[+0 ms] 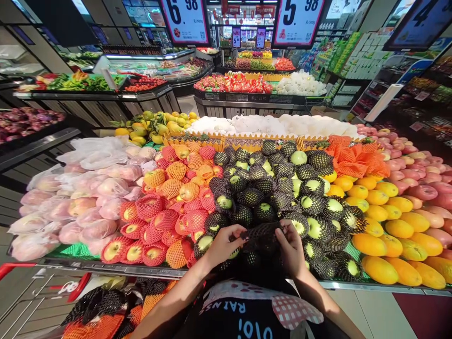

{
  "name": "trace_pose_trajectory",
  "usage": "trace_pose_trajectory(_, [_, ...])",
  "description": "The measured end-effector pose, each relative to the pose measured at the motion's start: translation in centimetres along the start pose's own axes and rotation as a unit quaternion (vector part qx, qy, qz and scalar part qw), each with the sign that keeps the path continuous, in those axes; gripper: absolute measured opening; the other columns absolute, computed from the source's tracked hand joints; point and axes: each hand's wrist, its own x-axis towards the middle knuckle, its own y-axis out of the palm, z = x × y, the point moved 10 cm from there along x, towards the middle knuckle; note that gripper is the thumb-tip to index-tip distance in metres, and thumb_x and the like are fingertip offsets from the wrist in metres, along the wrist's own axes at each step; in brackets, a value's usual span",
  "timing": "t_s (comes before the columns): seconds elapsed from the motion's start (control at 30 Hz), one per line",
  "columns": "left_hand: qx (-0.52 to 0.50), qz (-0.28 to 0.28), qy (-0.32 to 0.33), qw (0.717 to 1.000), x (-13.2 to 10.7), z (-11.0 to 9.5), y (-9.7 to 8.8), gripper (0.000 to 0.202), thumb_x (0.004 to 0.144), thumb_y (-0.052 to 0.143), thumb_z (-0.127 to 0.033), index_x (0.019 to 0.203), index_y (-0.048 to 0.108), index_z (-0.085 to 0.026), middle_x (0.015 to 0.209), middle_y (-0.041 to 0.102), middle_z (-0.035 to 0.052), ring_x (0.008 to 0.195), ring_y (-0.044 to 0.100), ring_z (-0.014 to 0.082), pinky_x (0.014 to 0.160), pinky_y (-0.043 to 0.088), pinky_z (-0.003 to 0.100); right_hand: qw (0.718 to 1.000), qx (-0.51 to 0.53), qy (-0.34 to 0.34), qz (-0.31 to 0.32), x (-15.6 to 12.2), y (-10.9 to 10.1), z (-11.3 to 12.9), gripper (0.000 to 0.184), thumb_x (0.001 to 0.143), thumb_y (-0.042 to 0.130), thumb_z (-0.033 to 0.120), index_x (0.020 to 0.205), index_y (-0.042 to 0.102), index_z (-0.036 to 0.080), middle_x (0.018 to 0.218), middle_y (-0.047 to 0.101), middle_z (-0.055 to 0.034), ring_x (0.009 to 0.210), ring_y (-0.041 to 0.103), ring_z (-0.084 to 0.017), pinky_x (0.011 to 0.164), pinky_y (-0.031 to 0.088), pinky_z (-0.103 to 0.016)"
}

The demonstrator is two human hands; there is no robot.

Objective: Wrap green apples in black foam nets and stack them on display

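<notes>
A black foam fruit net [262,232] is stretched between my two hands at the front edge of the display. My left hand [226,244] pinches its left end, and my right hand [292,246] grips the right end between thumb and fingers. Whether a fruit sits inside the net is not visible. Just beyond my hands lies a heap of green apples [265,212], many wrapped in black nets. Red apples [154,254] in pink and orange nets lie to the left of my left hand.
Bagged pale fruit [106,212] fills the display's left side; orange melons [399,228] and loose pink apples [423,190] lie right. Orange nets [358,157] are piled behind the melons. A shopping cart [26,301] stands front left beside loose nets [102,306]. Price screens [298,21] hang overhead.
</notes>
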Motion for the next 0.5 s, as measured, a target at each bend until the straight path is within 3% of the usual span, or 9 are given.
trace_pose_trajectory(0.07, [-0.076, 0.021, -0.030, 0.996, -0.1, 1.0, 0.3, 0.035, 0.083, 0.070, -0.050, 0.090, 0.069, -0.016, 0.065, 0.057, -0.0024, 0.061, 0.052, 0.0127, 0.058, 0.037, 0.023, 0.993, 0.092, 0.076, -0.015, -0.6, -0.7, -2.6, 0.036, 0.085, 0.071, 0.056, 0.096, 0.053, 0.027, 0.073, 0.055, 0.0020, 0.064, 0.055, -0.018, 0.059, 0.048, -0.030])
trace_pose_trajectory(0.13, [-0.105, 0.020, -0.035, 0.994, -0.2, 1.3, 0.6, 0.043, 0.081, 0.070, -0.058, 0.084, 0.067, -0.016, 0.064, 0.052, -0.0033, 0.060, 0.046, 0.0110, 0.057, 0.034, 0.023, 0.986, 0.128, 0.108, -0.020, -1.5, -1.0, -4.2, 0.044, 0.080, 0.073, 0.062, 0.099, 0.054, 0.027, 0.081, 0.060, -0.0012, 0.072, 0.060, -0.021, 0.066, 0.051, -0.034])
trace_pose_trajectory(0.27, [-0.057, -0.006, -0.001, 0.998, 0.0, 0.4, 0.8, 0.042, 0.090, 0.063, -0.054, 0.072, 0.058, -0.017, 0.065, 0.045, -0.0040, 0.063, 0.043, 0.0111, 0.060, 0.034, 0.024, 0.982, 0.117, 0.136, 0.055, -2.9, 0.8, -5.4, 0.061, 0.061, 0.087, 0.064, 0.100, 0.061, 0.025, 0.091, 0.063, -0.0028, 0.084, 0.060, -0.023, 0.076, 0.051, -0.035])
trace_pose_trajectory(0.33, [-0.009, -0.052, 0.033, 0.998, 0.0, -0.4, 0.2, 0.028, 0.093, 0.062, -0.045, 0.087, 0.061, -0.018, 0.074, 0.051, -0.0026, 0.071, 0.049, 0.0134, 0.067, 0.039, 0.026, 0.979, 0.082, 0.166, 0.084, -3.3, 1.6, -5.9, 0.049, 0.063, 0.090, 0.055, 0.086, 0.060, 0.023, 0.084, 0.060, 0.0000, 0.078, 0.055, -0.020, 0.073, 0.048, -0.031])
trace_pose_trajectory(0.43, [0.056, -0.156, 0.138, 0.976, -1.0, -2.9, -1.4, 0.018, 0.097, 0.058, -0.035, 0.106, 0.058, -0.020, 0.094, 0.058, 0.0027, 0.086, 0.055, 0.0167, 0.079, 0.046, 0.030, 0.990, 0.027, 0.141, 0.009, -2.8, 0.2, -5.3, 0.043, 0.068, 0.088, 0.048, 0.078, 0.055, 0.023, 0.079, 0.056, 0.0024, 0.077, 0.052, -0.017, 0.073, 0.045, -0.028])
trace_pose_trajectory(0.5, [0.108, -0.134, 0.203, 0.964, -1.6, -4.4, -0.6, 0.020, 0.096, 0.060, -0.036, 0.108, 0.059, -0.020, 0.105, 0.060, 0.0065, 0.097, 0.057, 0.0196, 0.087, 0.048, 0.033, 0.995, -0.001, 0.093, -0.031, -2.6, -0.6, -4.0, 0.040, 0.070, 0.086, 0.048, 0.082, 0.057, 0.023, 0.083, 0.056, 0.0022, 0.082, 0.052, -0.018, 0.076, 0.045, -0.028])
